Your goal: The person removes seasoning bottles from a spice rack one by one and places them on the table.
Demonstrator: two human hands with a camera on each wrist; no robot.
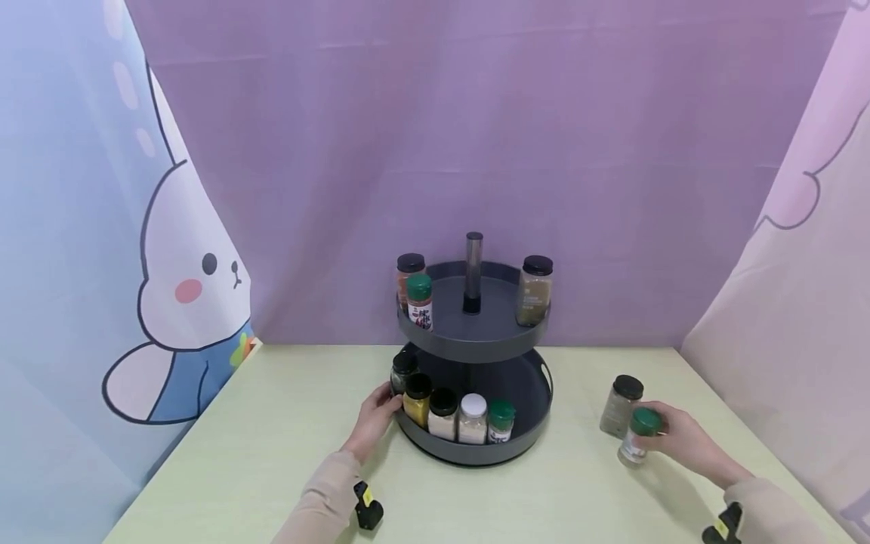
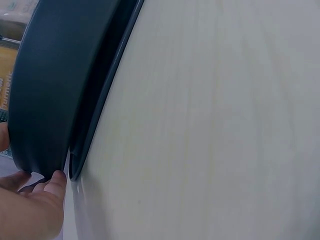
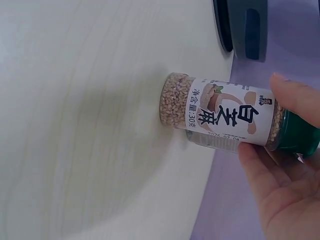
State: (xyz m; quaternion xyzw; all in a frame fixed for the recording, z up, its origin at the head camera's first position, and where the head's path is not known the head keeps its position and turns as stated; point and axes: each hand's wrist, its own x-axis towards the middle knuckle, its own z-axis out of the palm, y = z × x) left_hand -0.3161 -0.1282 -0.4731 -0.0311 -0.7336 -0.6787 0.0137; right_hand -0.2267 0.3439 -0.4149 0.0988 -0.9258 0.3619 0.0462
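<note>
A dark two-tier turntable rack (image 1: 476, 453) stands at the back middle of the table. My left hand (image 1: 376, 423) grips the left rim of its lower tray; in the left wrist view the fingertips (image 2: 56, 182) are at the tray wall (image 2: 47, 100). My right hand (image 1: 689, 443) holds a sesame seed jar (image 3: 227, 112) by its green lid (image 3: 299, 132), with the thumb on one side and fingers on the other. The jar's label is white, and pale seeds show through its base. Right behind it stands a grey-brown spice jar (image 1: 620, 408) with a black lid.
On the lower tray stand several jars, among them a yellow turmeric jar (image 1: 416, 400), a white-lidded jar (image 1: 472, 419) and a green-lidded jar (image 1: 501, 421). The upper tray (image 1: 476, 349) carries a black-lidded jar (image 1: 535, 291) at right and two jars at left. A purple cloth (image 1: 340, 189) hangs behind.
</note>
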